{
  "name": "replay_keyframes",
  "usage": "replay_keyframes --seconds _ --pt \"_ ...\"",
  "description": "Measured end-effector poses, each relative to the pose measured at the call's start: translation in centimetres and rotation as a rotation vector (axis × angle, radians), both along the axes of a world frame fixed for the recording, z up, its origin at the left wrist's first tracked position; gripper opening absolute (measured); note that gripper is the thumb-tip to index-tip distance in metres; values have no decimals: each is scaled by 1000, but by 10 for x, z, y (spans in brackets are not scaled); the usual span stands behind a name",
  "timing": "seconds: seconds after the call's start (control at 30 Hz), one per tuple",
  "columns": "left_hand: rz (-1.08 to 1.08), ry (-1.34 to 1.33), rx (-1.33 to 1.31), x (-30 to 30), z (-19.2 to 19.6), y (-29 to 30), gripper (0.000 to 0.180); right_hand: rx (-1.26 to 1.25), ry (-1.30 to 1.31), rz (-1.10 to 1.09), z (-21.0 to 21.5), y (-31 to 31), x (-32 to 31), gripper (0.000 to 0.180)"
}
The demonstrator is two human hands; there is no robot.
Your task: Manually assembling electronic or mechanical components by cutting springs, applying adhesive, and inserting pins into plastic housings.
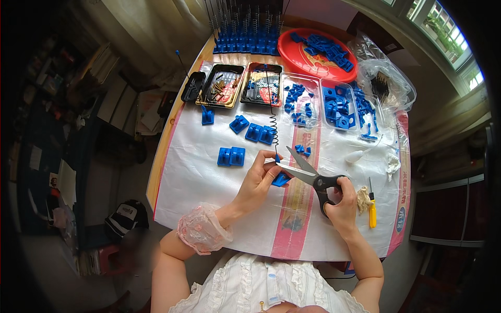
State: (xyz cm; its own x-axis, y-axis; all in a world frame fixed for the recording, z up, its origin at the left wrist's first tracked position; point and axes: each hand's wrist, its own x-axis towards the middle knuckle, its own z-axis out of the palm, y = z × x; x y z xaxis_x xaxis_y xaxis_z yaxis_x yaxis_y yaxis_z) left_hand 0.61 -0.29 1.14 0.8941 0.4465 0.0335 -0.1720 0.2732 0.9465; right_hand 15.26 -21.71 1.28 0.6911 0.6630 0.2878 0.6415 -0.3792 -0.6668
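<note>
Near the middle of the table, my left hand (255, 182) is closed around a blue plastic base (280, 180). A thin black coiled wire (273, 128) rises from this piece, with a straight tip pointing away from me. In my right hand (342, 208) is a pair of scissors (322, 183) with black handles, its fingers through the loops. The blades are spread, and the lower one reaches the blue piece beside my left fingertips. Whether it touches or cuts anything, I cannot tell. Small blue pieces (302, 151) lie just beyond the scissors.
Several blue bases (231, 156) sit left of my hands. Behind them stand black trays (222, 86) of small metal parts, clear tubs (339, 107) of blue parts, a red tray (287, 55) and rows of blue bases with coils (245, 44). A yellow-handled screwdriver (372, 213) lies at right.
</note>
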Motion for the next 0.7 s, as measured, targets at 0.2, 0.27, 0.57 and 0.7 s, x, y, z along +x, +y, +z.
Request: replay_keyframes --seconds 0.2,0.27,0.57,0.7 --pt "19 18 25 0 0 3 21 -20 -9 -8 2 -2 1 41" --pt "19 1 29 0 0 3 21 -17 -7 -10 1 -2 1 41" --pt "-47 -24 -1 1 -4 6 18 4 8 -3 -4 -4 2 43" --pt "-70 -41 -33 2 -8 7 17 -18 21 -6 -1 -3 1 42"
